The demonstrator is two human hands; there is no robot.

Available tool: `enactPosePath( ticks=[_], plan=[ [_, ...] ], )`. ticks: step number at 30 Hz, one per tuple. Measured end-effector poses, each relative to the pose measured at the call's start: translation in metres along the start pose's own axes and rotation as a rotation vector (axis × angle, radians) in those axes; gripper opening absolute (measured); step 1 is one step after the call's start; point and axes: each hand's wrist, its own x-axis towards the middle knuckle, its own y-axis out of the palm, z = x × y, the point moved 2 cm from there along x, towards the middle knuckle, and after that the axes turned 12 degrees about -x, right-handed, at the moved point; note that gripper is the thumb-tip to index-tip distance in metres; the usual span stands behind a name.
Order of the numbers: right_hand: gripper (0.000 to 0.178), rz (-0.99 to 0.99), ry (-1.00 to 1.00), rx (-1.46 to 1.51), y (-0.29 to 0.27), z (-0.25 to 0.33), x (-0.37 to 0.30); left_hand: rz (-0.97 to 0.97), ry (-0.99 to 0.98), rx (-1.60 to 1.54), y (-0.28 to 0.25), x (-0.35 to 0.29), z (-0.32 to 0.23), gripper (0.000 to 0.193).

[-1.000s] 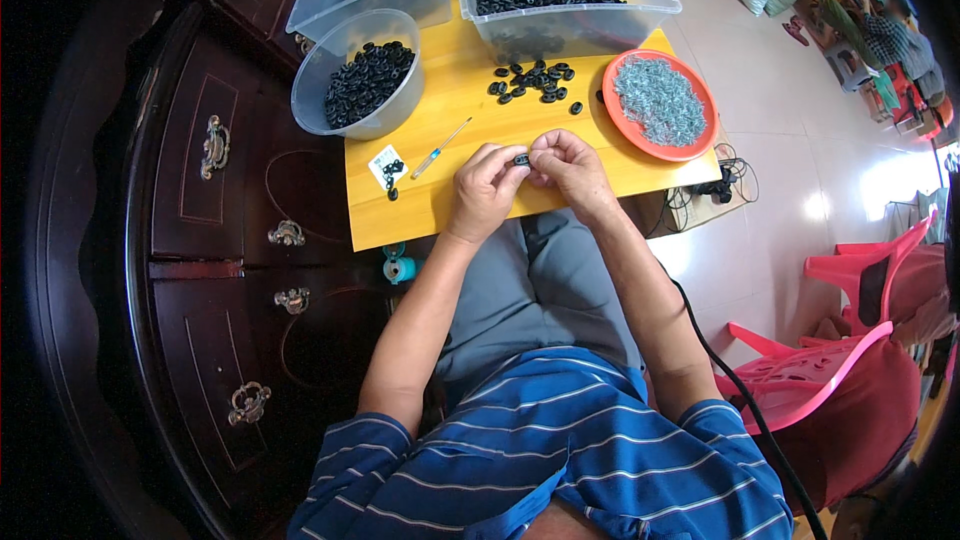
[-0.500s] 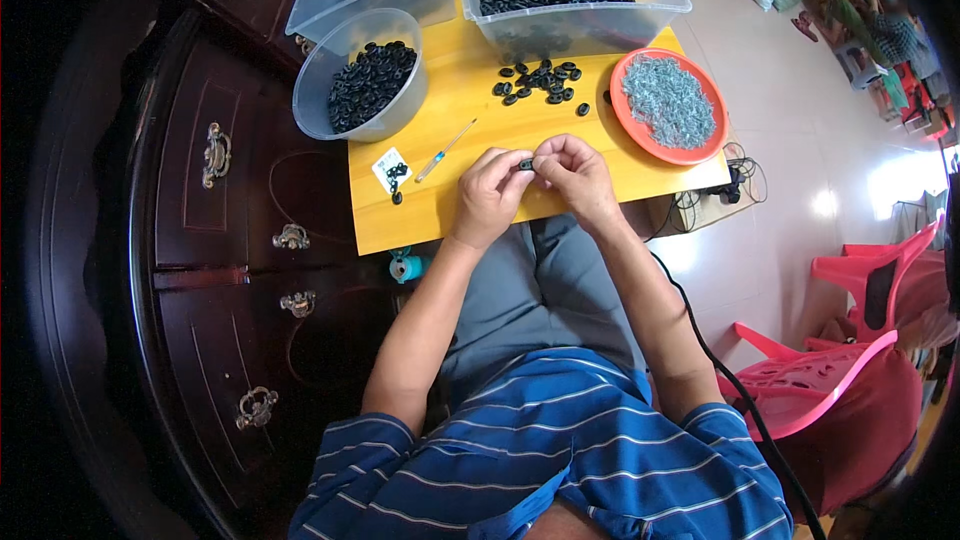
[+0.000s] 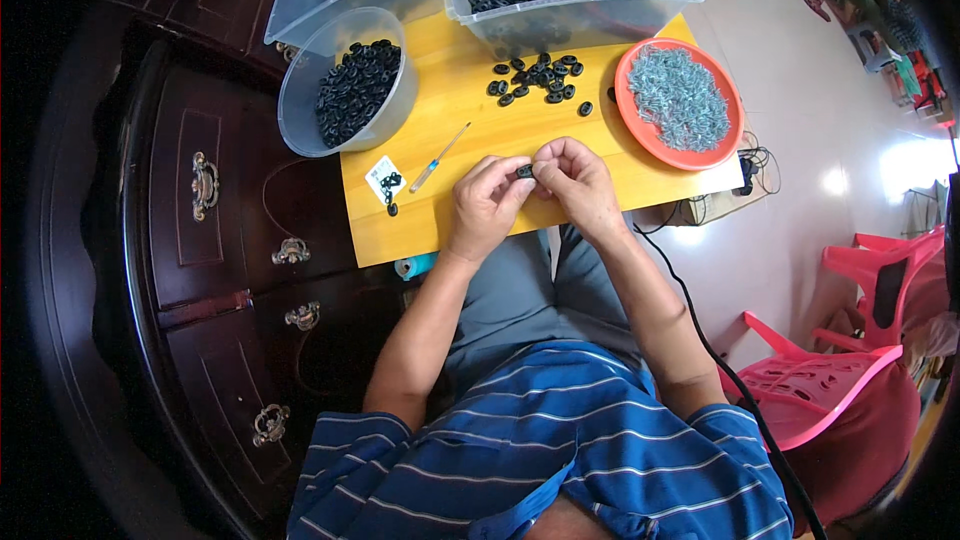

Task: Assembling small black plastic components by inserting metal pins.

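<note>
Over the front edge of the yellow table [image 3: 440, 225], my left hand [image 3: 485, 202] pinches a small black oval plastic part [image 3: 525, 171] between thumb and fingers. From the other side, my right hand [image 3: 578, 185] has its thumb and fingertips closed at the same part; whether a smaller piece is in them is hidden. Beyond my hands lies a loose group of black oval parts [image 3: 545, 75], with a single black part [image 3: 585, 109] apart from it. To the right, an orange plate [image 3: 628, 120] holds many thin silvery pieces [image 3: 683, 100]. A screwdriver [image 3: 437, 160] with a translucent blue handle lies left of my hands.
A round clear tub [image 3: 300, 115] and two rectangular clear bins [image 3: 300, 5] [image 3: 590, 15] hold black parts along the table's left and back. A white card [image 3: 380, 178] carries small black pieces. Dark drawers [image 3: 195, 270] stand left; pink chairs [image 3: 820, 380] and a black cable [image 3: 700, 325] are right.
The view has shifted slightly, so the table sits a little differently in the picture. My hands stay together on the black oval part, whose tilt has changed slightly.
</note>
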Motion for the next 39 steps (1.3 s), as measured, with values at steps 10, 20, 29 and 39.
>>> enactPosePath(
  ticks=[10,20,29,39],
  plan=[
    [0.012,0.159,0.060,0.059,-0.007,0.010,0.003,-0.020,0.063,0.022,0.000,0.002,-0.008,0.031],
    [0.014,0.133,0.099,0.082,-0.008,0.006,0.004,-0.002,0.051,-0.024,0.003,0.002,-0.003,0.038],
    [0.012,0.174,-0.011,0.016,-0.002,0.011,0.008,0.002,0.067,-0.025,-0.008,0.004,-0.005,0.027],
    [0.010,0.163,-0.039,-0.090,-0.005,-0.004,-0.002,0.175,-0.128,0.018,-0.014,0.000,-0.015,0.014]
  ],
)
